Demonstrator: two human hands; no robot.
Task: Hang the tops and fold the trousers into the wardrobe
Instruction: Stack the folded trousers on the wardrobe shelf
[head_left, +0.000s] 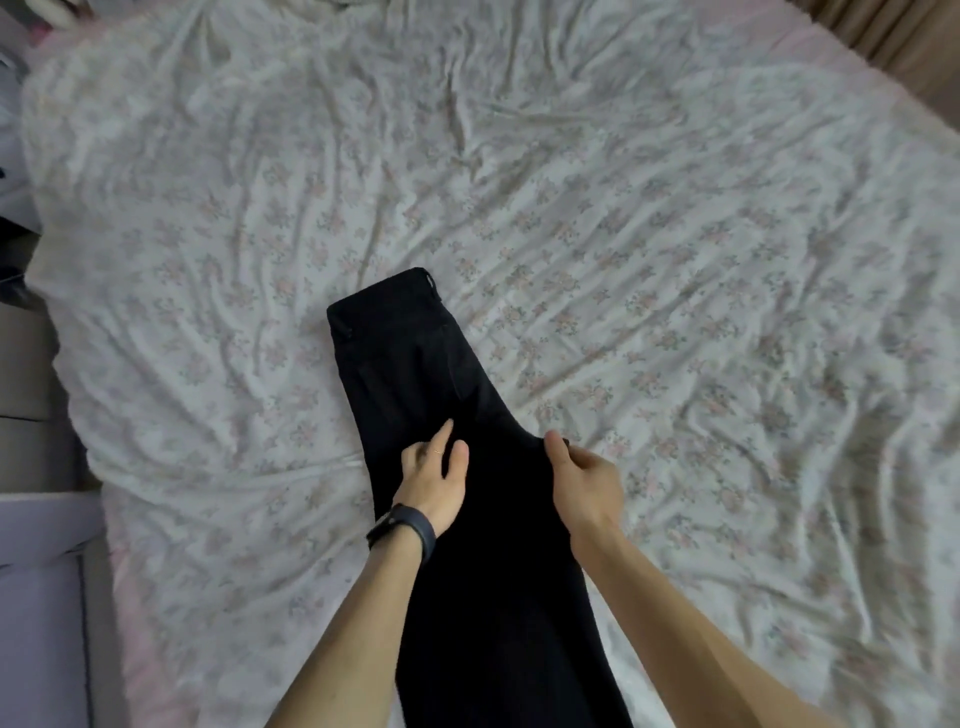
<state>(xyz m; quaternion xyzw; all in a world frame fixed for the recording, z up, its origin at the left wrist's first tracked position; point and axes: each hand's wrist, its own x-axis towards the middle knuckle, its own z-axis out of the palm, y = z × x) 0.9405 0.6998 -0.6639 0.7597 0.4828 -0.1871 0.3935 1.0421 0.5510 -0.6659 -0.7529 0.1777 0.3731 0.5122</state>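
Crumpled floral sheet (675, 234) covers the bed and serves as the work surface. Black trousers (415, 364) lie flat on it, apparently folded lengthwise with one leg over the other. The waistband (384, 299) is at the trousers' far end, and the legs run toward the person and out of the lower edge of view. No wardrobe is visible.

Step in hand, as judged: the trouser fold, at the stage of aligning and flattening the lengthwise fold.

Hand pose:
- Left hand (434, 480), with a dark wristband (402, 527), rests palm-down on the trousers near their left edge. Index finger and thumb are extended onto the cloth, and nothing is gripped.
- Right hand (587, 483) is at the trousers' right edge, where the seat juts out. Thumb and curled fingers pinch that edge.

Next move, as judged: tuck or flatten the seat point so the right edge runs straight. Then bring the leg ends up toward the waistband, keeping the layers square and wrinkle-free.
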